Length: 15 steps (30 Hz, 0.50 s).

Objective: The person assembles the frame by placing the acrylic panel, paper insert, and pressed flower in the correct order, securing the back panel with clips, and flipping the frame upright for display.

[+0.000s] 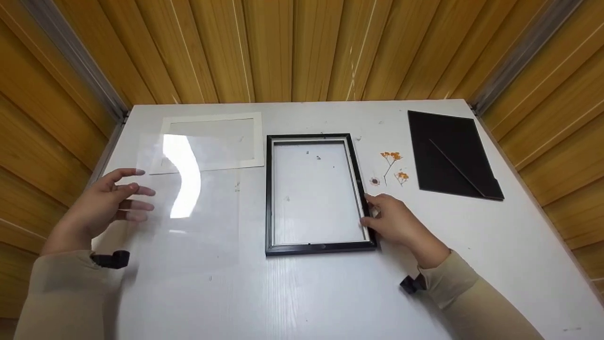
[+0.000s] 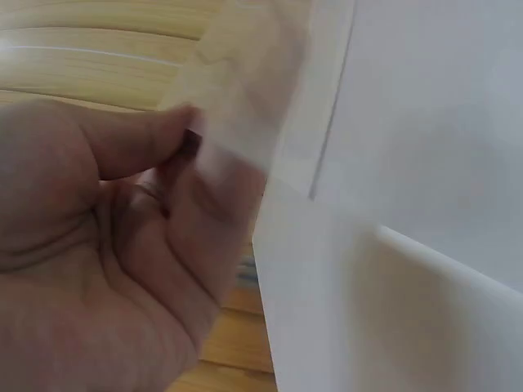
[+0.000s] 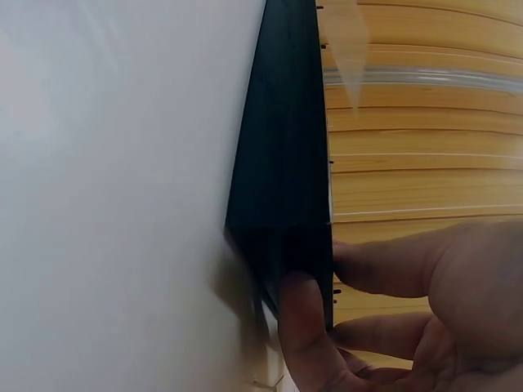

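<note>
A clear sheet [image 1: 214, 226] hangs over the left of the table, with a bright glare across it. My left hand [image 1: 111, 200] pinches its left edge; in the left wrist view the thumb [image 2: 147, 139] lies on one side and the fingers show through the sheet. A black picture frame [image 1: 321, 248] with a pale inner lip lies mid-table, its opening showing the white tabletop. My right hand [image 1: 396, 222] grips the frame's right side near the lower corner. In the right wrist view, the thumb and fingers [image 3: 302, 318] close round the frame's dark rim [image 3: 282, 122].
Behind the clear sheet lies a white mat [image 1: 258, 141] with a rectangular opening. Right of the frame are orange dried flower sprigs [image 1: 390, 157] and a small round dried flower [image 1: 374, 181]. A black backing board [image 1: 439, 165] with a stand leg lies at the far right.
</note>
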Tool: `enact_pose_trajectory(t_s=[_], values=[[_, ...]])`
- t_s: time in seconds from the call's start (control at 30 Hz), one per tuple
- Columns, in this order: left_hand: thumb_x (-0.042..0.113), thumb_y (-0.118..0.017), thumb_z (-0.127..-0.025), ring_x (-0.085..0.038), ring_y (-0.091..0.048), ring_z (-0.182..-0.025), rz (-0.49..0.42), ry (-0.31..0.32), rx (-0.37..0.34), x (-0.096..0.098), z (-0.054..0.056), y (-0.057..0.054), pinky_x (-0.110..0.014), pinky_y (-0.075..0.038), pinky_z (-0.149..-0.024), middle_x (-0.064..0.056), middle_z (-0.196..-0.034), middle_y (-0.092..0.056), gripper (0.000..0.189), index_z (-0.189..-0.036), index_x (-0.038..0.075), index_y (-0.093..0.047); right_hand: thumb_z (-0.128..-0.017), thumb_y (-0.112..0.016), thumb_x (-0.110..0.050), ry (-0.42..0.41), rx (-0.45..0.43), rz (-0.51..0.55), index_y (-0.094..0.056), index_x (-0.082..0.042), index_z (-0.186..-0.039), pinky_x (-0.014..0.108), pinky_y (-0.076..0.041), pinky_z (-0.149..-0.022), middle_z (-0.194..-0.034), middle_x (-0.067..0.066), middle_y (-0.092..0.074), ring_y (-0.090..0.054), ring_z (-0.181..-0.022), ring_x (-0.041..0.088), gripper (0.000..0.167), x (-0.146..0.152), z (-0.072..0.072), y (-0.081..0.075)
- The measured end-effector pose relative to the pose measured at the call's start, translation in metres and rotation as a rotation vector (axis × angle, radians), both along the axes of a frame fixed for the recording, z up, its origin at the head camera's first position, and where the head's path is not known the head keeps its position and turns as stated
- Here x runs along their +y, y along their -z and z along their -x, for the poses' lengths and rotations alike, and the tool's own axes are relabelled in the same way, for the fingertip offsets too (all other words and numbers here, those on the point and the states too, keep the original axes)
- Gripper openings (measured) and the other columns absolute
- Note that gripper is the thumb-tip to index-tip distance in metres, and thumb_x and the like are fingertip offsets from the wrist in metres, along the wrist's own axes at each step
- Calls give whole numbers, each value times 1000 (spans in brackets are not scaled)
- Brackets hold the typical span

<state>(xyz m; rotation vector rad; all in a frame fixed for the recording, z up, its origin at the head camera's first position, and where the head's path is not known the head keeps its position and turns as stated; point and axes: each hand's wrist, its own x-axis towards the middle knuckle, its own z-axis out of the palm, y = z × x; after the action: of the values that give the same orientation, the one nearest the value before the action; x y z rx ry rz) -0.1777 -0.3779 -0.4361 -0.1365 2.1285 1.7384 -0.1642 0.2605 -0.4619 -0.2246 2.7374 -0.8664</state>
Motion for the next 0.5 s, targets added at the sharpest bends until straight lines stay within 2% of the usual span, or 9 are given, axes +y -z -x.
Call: enact_pose_trajectory(t_s=[0.07,0.13,0.27,0.37,0.5], values=[[24,-50,-123,-16,-86,-103,-164,-58,37,4,2,0,-31,-72,-88,7,-122,-83,32,-151,38,-48,-103,-81,-16,-5,4,5,-52,11,-161,40,-58,-87,-142,31,-70,-66,-96,24,70,-1,1,1],[22,-57,-120,-18,-86,-102,-334,-122,64,10,4,0,-31,-73,-86,3,-121,-85,36,-153,34,-48,-103,-81,-16,-9,8,3,-53,11,-161,44,-59,-92,-145,32,-69,-66,-99,25,70,-3,1,1],[23,-66,-115,-20,-87,-99,-542,-211,115,30,9,-2,-32,-72,-83,-3,-120,-84,45,-158,29,-51,-103,-82,-16,-6,-3,0,-52,10,-162,53,-59,-102,-148,33,-67,-67,-108,30,71,-6,3,-2],[26,-67,-114,-20,-87,-96,-596,-235,140,50,14,-4,-32,-72,-78,-4,-121,-82,51,-162,28,-51,-103,-83,-15,-6,-11,-14,-51,10,-162,58,-59,-110,-148,34,-66,-69,-120,37,72,-9,5,-4],[34,-69,-112,-17,-85,-96,-561,-236,149,78,20,-9,-24,-69,-70,-1,-125,-79,57,-166,31,-51,-102,-83,-14,-17,-9,-36,-52,12,-161,62,-55,-121,-152,37,-64,-65,-140,48,71,-18,8,-5]])
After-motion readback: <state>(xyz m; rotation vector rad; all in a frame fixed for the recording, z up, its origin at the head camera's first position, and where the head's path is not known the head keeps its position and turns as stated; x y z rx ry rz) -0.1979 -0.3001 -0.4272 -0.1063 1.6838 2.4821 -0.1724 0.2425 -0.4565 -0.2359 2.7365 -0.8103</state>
